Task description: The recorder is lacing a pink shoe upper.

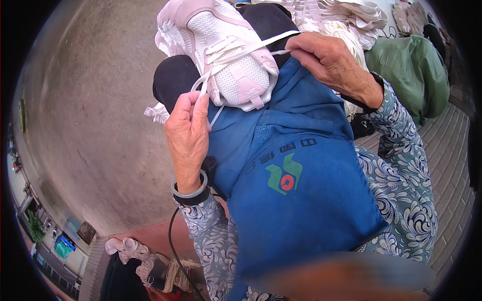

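Note:
A white and pale pink sneaker (246,78) rests on my lap across my knees, its heel toward me. White shoelaces (258,46) run through its upper and stretch out to both sides. My left hand (188,130) pinches a lace between thumb and fingers, close to the shoe's left side. Off to the right, my right hand (326,60) pinches the other lace end, drawn fairly straight from the shoe. A blue apron (301,200) with a printed emblem covers my lap beneath the shoe.
A green bag (411,72) stands at the right. Behind it and beside my right hand lie piled pale shoe parts (351,17) and bundles of white laces (346,37). More pink shoe pieces (130,249) lie at the lower left, near a dark cable (173,246).

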Demonstrator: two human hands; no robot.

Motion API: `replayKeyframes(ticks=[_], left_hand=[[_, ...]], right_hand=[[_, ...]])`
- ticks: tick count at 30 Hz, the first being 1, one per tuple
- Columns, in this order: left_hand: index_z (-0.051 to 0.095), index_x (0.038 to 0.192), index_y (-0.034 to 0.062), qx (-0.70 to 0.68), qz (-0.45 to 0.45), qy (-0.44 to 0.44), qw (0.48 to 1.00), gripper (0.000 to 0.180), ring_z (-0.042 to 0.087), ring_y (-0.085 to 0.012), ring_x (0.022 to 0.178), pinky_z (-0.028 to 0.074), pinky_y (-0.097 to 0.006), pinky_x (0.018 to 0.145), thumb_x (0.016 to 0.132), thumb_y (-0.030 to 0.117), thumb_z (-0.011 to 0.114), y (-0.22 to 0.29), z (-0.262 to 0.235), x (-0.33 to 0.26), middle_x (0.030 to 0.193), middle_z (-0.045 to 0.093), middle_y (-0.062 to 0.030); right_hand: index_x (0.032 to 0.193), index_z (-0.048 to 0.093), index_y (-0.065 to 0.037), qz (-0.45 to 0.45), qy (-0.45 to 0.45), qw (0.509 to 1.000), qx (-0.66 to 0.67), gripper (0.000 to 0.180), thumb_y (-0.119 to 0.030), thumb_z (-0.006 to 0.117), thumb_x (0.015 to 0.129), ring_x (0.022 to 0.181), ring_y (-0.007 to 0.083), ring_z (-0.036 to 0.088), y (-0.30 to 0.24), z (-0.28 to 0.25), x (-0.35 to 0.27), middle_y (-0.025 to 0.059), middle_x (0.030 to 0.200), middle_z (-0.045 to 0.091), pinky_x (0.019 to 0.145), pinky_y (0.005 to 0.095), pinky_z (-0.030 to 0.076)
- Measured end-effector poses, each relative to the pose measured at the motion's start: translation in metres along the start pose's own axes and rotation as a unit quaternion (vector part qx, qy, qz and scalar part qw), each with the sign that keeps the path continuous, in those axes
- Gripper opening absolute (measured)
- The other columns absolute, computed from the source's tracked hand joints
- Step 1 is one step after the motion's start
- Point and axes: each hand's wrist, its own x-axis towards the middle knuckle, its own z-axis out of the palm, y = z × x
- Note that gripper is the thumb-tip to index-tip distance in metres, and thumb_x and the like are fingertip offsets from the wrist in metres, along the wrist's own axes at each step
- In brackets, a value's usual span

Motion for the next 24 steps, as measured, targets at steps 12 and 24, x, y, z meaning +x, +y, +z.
replayKeyframes(ticks=[12, 24], left_hand=[[0.067, 0.097, 0.0025, 0.097, 0.008, 0.045, 0.994, 0.019, 0.048, -0.0048, 0.061, 0.039, -0.022, 0.055, 0.096, 0.020, 0.061, 0.009, 0.006, 0.012, 0.069, 0.057, 0.0020], [0.070, 0.095, 0.0022, 0.036, 0.022, 0.056, 0.998, 0.020, 0.048, -0.0030, 0.069, 0.038, -0.020, 0.059, 0.094, 0.021, 0.064, 0.010, 0.007, 0.021, 0.076, 0.060, 0.0053]], right_hand=[[0.104, 0.068, -0.007, -0.001, 0.017, 0.998, -0.059, 0.019, -0.019, 0.061, 0.091, 0.068, 0.0291, 0.065, 0.007, 0.008, 0.011, 0.0132, 0.080, 0.068, 0.063, 0.0368, 0.053], [0.106, 0.068, -0.013, 0.041, 0.026, 0.999, -0.017, 0.024, -0.029, 0.055, 0.096, 0.058, 0.0297, 0.064, 0.001, 0.015, 0.018, 0.0117, 0.071, 0.067, 0.056, 0.0383, 0.052]])
